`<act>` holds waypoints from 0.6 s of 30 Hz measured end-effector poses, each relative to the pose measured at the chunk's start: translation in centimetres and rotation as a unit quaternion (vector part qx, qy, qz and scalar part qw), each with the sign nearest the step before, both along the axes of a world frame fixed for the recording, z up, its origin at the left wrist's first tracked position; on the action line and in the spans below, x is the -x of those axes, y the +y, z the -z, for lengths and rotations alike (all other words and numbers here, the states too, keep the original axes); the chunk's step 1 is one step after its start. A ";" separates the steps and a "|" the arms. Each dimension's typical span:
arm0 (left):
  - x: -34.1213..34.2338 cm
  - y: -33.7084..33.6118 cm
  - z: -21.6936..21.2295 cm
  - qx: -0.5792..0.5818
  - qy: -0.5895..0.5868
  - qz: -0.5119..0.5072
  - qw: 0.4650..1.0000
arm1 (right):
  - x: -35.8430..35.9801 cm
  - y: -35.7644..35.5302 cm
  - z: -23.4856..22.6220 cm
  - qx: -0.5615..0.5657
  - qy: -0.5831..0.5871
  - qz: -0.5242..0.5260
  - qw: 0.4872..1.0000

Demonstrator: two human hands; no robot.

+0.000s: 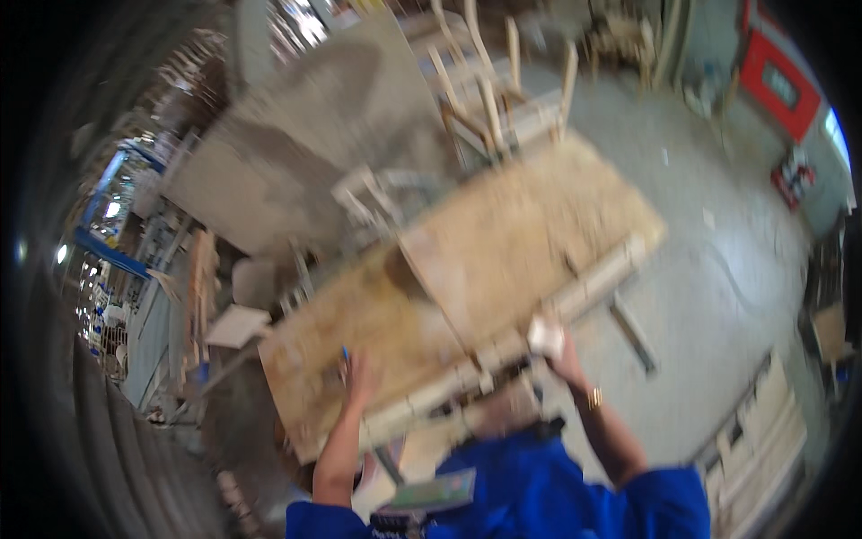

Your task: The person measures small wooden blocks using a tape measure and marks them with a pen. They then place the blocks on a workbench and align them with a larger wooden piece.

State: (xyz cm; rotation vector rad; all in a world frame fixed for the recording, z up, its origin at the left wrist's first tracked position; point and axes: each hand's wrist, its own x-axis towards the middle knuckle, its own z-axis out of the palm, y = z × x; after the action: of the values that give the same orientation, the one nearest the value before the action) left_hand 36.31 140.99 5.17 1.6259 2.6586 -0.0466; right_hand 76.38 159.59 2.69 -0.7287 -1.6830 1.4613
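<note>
Over the left part of the wooden tabletop (314,350) is my left hand (361,377), blurred, with a slim blue thing (346,353) showing at its fingers. It looks like a pen, but the blur hides its kind. My right hand (566,361) is closed around a pale, whitish block-shaped piece (546,338) at the near edge of the table. A second wooden board (530,225) forms the right part of the top, meeting the left part at a seam. Along the near edge runs a row of pale wood strips (593,283).
Upturned wooden chair frames (494,108) stand at the table's far end. Behind the table is a large grey-brown board (305,135). A table leg (633,332) juts out on the right. Stacked wood pieces (763,440) lie at the lower right. A blue metal frame (112,251) stands far left.
</note>
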 end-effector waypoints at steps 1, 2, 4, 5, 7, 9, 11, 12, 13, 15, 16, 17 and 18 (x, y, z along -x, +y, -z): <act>-2.7 1.2 -0.1 -0.071 -0.114 -0.018 0.991 | 0.8 0.2 -1.7 0.068 0.026 -0.004 0.997; -5.7 2.4 -0.5 -0.137 -0.198 0.014 0.971 | 1.5 0.3 -3.7 0.041 0.044 0.003 0.998; -12.6 5.0 -2.0 -0.205 -0.328 0.056 0.920 | 2.1 0.3 -5.5 0.066 0.085 0.002 0.994; -16.2 6.6 -3.5 -0.233 -0.377 0.083 0.892 | 2.0 1.4 -5.5 0.046 0.070 0.009 0.996; -22.0 8.2 -5.6 -0.261 -0.404 0.128 0.867 | 2.5 1.5 -4.4 0.008 0.051 0.016 0.999; -24.5 9.1 -5.7 -0.300 -0.399 0.127 0.857 | 3.6 1.0 -4.5 -0.057 0.038 0.050 0.996; -26.0 9.7 -4.9 -0.335 -0.406 0.094 0.845 | 3.8 -0.4 -5.0 -0.112 0.008 0.081 0.990; -25.9 9.9 -4.7 -0.343 -0.375 0.081 0.857 | 4.0 -0.9 -4.9 -0.107 -0.005 0.068 0.992; -25.8 9.8 -4.4 -0.357 -0.400 0.065 0.842 | 3.9 -1.5 -5.1 -0.104 -0.001 0.060 0.993; -25.3 9.5 -4.0 -0.386 -0.446 0.037 0.807 | 3.6 -2.7 -5.6 -0.099 0.005 0.047 0.994; -25.0 9.2 -4.4 -0.373 -0.445 0.021 0.814 | 3.2 -3.0 -5.7 -0.066 -0.002 0.023 0.998; -25.1 9.2 -4.5 -0.348 -0.431 -0.009 0.833 | 2.8 -3.1 -5.4 -0.084 -0.029 0.027 0.996; -25.4 8.7 -4.8 -0.322 -0.416 -0.040 0.850 | 2.3 -3.5 -5.0 -0.101 -0.055 0.032 0.993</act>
State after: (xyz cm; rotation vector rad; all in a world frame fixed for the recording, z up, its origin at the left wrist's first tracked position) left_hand 61.75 149.64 9.99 1.1745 2.0857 1.3405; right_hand 74.11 156.05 7.68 -0.7545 -1.8422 1.2044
